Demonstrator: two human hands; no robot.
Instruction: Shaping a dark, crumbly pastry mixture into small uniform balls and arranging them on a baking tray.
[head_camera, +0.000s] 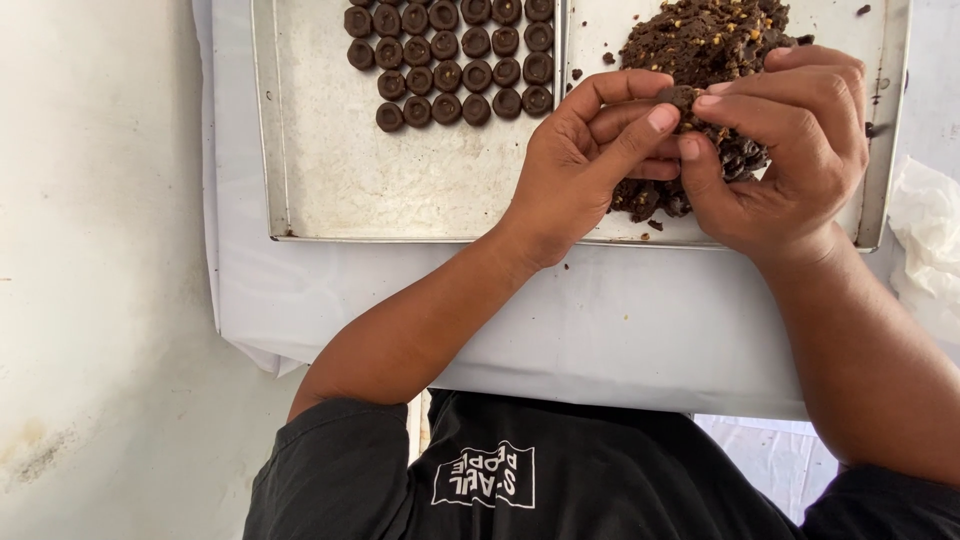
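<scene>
My left hand (585, 160) and my right hand (785, 150) meet over the right metal tray (872, 180). Between their fingertips they pinch a small lump of dark chocolate dough (682, 97). Right behind the hands lies a big heap of the same dark dough (700, 40) with light nut bits in it, partly hidden by my fingers. On the left metal tray (330, 170), several small round dough pieces (450, 60), each with a dent in the top, stand in neat rows at the far right part.
Both trays sit side by side on a table with a white cloth (620, 330). A crumpled white plastic sheet (925, 240) lies at the right edge. A pale floor (100, 300) shows to the left. Dough crumbs dot the right tray.
</scene>
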